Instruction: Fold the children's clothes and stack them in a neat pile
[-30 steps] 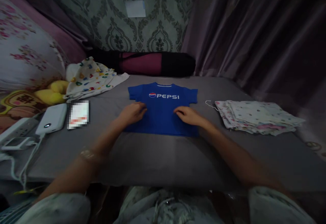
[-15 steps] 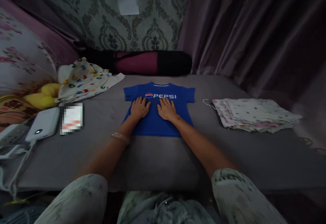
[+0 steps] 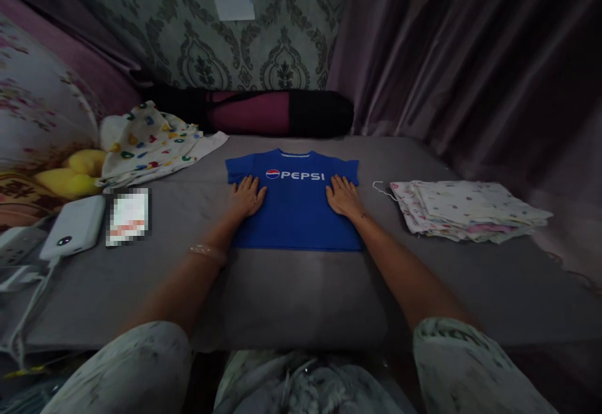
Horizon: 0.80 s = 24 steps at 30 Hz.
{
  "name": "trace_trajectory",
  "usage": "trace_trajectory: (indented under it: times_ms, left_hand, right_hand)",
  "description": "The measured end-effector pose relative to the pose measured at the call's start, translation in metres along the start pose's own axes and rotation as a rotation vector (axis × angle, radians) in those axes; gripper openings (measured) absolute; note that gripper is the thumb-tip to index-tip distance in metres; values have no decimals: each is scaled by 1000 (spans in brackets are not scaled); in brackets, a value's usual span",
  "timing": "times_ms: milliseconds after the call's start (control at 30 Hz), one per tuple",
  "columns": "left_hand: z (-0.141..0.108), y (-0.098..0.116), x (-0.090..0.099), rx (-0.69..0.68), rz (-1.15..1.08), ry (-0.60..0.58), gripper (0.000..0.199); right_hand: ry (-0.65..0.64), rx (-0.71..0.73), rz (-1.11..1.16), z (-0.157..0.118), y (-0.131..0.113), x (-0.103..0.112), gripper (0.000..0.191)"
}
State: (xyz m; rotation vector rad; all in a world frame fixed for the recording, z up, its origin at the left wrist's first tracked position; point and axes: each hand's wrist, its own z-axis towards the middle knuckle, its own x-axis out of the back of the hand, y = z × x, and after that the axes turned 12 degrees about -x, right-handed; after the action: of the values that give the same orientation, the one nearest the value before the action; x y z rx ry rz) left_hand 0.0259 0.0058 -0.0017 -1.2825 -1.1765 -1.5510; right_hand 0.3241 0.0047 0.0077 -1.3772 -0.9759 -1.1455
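A blue T-shirt [image 3: 297, 213] with white PEPSI lettering and a round logo lies spread face up, its collar pointing away from me. My left hand [image 3: 247, 197] rests flat on its left side just below the sleeve, fingers stretched out. On the opposite side of the shirt, below the other sleeve, my right hand [image 3: 343, 196] lies flat with fingers spread. Neither hand grips anything. A bracelet circles my left wrist.
Folded printed cloths [image 3: 465, 207] are stacked at the right on the grey surface [image 3: 301, 295]. Leftward are a white power bank [image 3: 75, 229] with a cable, a blurred-out phone-like item [image 3: 128, 216], and a crumpled patterned garment [image 3: 155, 144]. A black-and-maroon roll [image 3: 249, 113] lines the back.
My hands have slid apart across the shirt, from its middle to its two sides. The shirt's lower part now looks wider and flatter.
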Motion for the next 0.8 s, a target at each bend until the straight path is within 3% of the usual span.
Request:
trace_trajectory:
  times_ms: [133,233,433,800]
  left_hand:
    - [1,7,5,23,64,-21,64]
    - [-7,25,10,3,148,-38,63]
    - [-53,67,12,-201,26,-172,71]
    - [-132,56,27,-394,-42,-239,65]
  right_hand:
    - [46,13,-70,-2,-3,4,59]
    - [84,59,-137,-13,-14,6,57]
    - [-94,160,-79,-62,-21,5,62]
    - [-270,411,-53,-147,-2,30,59]
